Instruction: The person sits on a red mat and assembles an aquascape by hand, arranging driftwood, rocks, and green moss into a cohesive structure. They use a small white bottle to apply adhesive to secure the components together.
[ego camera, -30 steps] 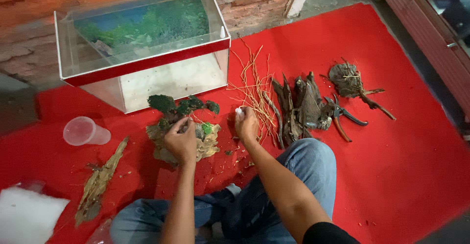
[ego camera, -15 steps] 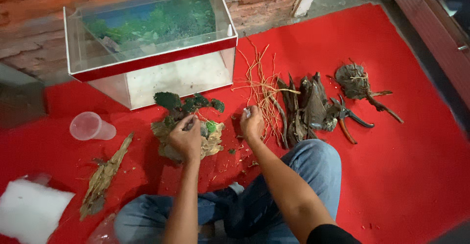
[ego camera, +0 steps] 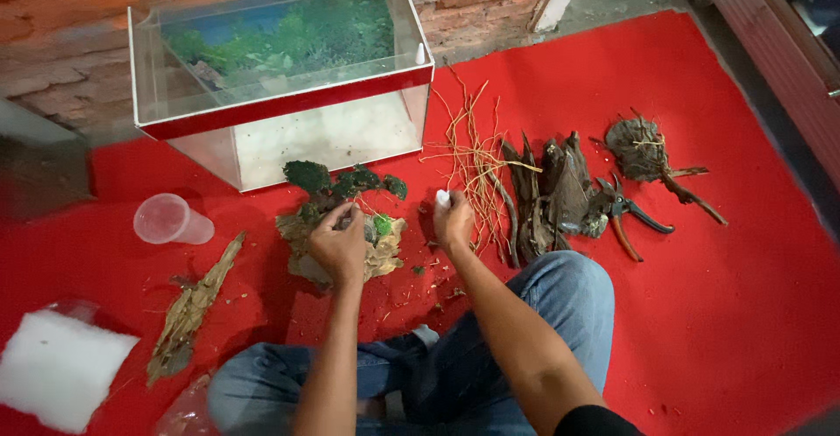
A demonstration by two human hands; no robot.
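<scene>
I sit on a red carpet [ego camera: 744, 313]. My left hand [ego camera: 339, 245] rests on a pale rock piece [ego camera: 385, 257] topped with small dark green moss trees [ego camera: 337, 182], fingers pressing near a bright green tuft [ego camera: 382, 223]. My right hand [ego camera: 452, 222] is closed around a small white object [ego camera: 443, 197], just right of the rock. An empty glass aquarium [ego camera: 280, 77] with a red rim and a green plant backdrop stands behind the rock.
Thin pale roots [ego camera: 472, 152], dark driftwood pieces [ego camera: 556, 191], pruning shears with red handles [ego camera: 626, 217] and a root clump [ego camera: 643, 147] lie to the right. A clear plastic cup [ego camera: 168, 220], a bark strip [ego camera: 192, 305] and white filter wool [ego camera: 57, 366] lie left.
Both hands stay at the rock piece with only slight shifts; the view has drifted a little, so the scene sits further right in the frame.
</scene>
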